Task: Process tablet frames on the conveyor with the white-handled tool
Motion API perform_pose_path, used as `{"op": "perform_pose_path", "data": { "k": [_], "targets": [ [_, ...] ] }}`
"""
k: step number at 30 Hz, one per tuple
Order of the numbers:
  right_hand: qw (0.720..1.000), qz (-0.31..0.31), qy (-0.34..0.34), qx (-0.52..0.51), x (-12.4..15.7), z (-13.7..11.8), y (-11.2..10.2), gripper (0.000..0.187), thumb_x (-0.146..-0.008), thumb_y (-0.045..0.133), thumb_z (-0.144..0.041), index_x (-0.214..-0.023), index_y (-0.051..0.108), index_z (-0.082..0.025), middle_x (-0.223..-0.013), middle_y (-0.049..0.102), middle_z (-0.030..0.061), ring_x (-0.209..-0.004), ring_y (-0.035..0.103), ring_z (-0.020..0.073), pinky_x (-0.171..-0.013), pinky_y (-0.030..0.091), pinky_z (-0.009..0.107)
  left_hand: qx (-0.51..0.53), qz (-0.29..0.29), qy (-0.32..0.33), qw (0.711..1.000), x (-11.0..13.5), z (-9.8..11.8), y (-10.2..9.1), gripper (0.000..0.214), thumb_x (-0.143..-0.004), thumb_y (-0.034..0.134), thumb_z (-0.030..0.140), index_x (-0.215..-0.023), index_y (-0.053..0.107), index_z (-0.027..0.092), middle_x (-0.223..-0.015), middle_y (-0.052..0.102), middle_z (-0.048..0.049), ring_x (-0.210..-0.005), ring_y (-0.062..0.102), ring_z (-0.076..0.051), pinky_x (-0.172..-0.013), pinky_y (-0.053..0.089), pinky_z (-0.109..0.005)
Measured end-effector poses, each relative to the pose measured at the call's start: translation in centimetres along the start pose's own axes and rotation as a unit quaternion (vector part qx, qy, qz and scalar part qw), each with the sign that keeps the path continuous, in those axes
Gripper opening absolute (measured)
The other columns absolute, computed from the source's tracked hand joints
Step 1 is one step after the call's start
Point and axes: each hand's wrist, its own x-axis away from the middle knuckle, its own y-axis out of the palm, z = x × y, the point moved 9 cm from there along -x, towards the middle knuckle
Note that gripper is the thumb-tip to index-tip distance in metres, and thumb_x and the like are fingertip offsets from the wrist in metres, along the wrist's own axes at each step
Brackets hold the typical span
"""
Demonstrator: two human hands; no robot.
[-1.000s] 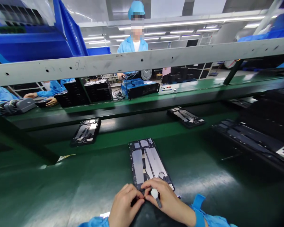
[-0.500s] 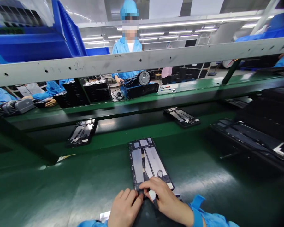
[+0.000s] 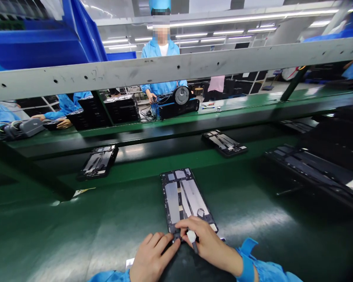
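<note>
Two hands, both at one spot: L hand [image 3: 153,254] is half-curled, fingers resting on near edge of black tablet frame [image 3: 184,199] — can't tell if it grips. R hand [image 3: 208,244] is closed round white-topped tool [image 3: 191,236], right at same edge. Frame lies flat on green belt [image 3: 76,227], long side toward wearer. Step looks like tool work at frame's near edge — next move prob. calls for L hand steadying frame w/ tool held on that spot.

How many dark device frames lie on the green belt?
4 clearly: the nearest frame, the ahead-left frame, the ahead-right frame, the far-right frame; shadows may hide more.
</note>
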Motion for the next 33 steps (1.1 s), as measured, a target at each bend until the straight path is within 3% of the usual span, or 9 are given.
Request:
{"op": "perform_pose_path", "data": {
  "k": [7,11,16,21,24,28,33],
  "targets": [
    [1.0,0.001,0.012,0.0,-0.2,0.0,-0.2,0.035,-0.085,0.054,-0.008,-0.114,0.065,-0.023,-0.088,0.072,0.0037,-0.087,0.065,0.0211,-0.081,0.05,0.032,0.007,-0.026,-0.001,1.0,-0.2,-0.2,0.8,0.04,-0.104,0.023,0.017,-0.126,0.057,0.021,-0.106,0.065,-0.0069,-0.082,0.055,-0.016,-0.07,0.041,-0.03],
    [0.998,0.045,0.033,-0.03,0.8,-0.2,-1.7,0.027,-0.097,0.048,-0.027,-0.116,0.067,-0.022,-0.074,0.072,0.0033,-0.074,0.067,0.0199,-0.078,0.053,0.032,0.008,-0.012,-0.023,1.0,-0.1,-0.1,0.9,0.039,-0.104,0.026,0.018,-0.125,0.058,0.021,-0.105,0.064,-0.0076,-0.084,0.056,-0.016,-0.07,0.043,-0.029],
    [0.988,0.104,0.091,-0.073,3.1,1.0,-2.8,0.037,-0.098,0.045,-0.045,-0.125,0.064,-0.028,-0.113,0.067,0.0091,-0.059,0.062,0.0128,-0.064,0.057,0.028,0.024,0.005,-0.06,0.998,-0.3,-0.2,0.7,0.029,-0.103,0.036,0.023,-0.118,0.061,0.019,-0.097,0.063,-0.0073,-0.081,0.056,-0.018,-0.068,0.044,-0.029],
    [0.964,0.085,0.161,-0.195,3.5,2.9,-1.4,0.039,-0.096,0.047,-0.048,-0.121,0.059,-0.021,-0.081,0.063,0.0026,-0.055,0.058,0.0119,-0.053,0.055,0.024,0.045,0.005,-0.071,0.996,-0.3,-0.1,0.7,0.027,-0.102,0.039,0.021,-0.119,0.059,0.018,-0.094,0.061,-0.0067,-0.079,0.055,-0.017,-0.067,0.042,-0.029],
    [0.943,0.095,0.194,-0.252,3.2,3.7,-1.1,0.035,-0.09,0.056,-0.051,-0.107,0.059,-0.02,-0.077,0.061,0.0007,-0.056,0.059,0.0119,-0.05,0.054,0.023,0.049,0.006,-0.075,0.996,-0.2,-0.2,0.7,0.026,-0.101,0.041,0.02,-0.12,0.059,0.018,-0.094,0.06,-0.0065,-0.079,0.054,-0.018,-0.068,0.041,-0.029],
    [0.918,0.122,0.251,-0.281,3.3,4.6,-1.1,0.039,-0.078,0.069,-0.055,-0.089,0.058,-0.019,-0.064,0.056,-0.0033,-0.048,0.056,0.0109,-0.044,0.051,0.022,0.058,-0.015,-0.083,0.995,0.0,-0.2,1.1,0.027,-0.099,0.045,0.02,-0.124,0.056,0.02,-0.091,0.058,-0.0054,-0.078,0.052,-0.018,-0.067,0.039,-0.03],
    [0.918,0.138,0.255,-0.272,3.6,4.3,-1.5,0.044,-0.082,0.059,-0.062,-0.085,0.058,-0.018,-0.061,0.056,-0.0036,-0.043,0.052,0.0093,-0.041,0.048,0.021,0.061,-0.039,-0.082,0.994,0.1,0.0,1.4,0.028,-0.1,0.046,0.022,-0.126,0.054,0.019,-0.084,0.057,-0.003,-0.072,0.051,-0.018,-0.065,0.035,-0.03]
  ]
}}
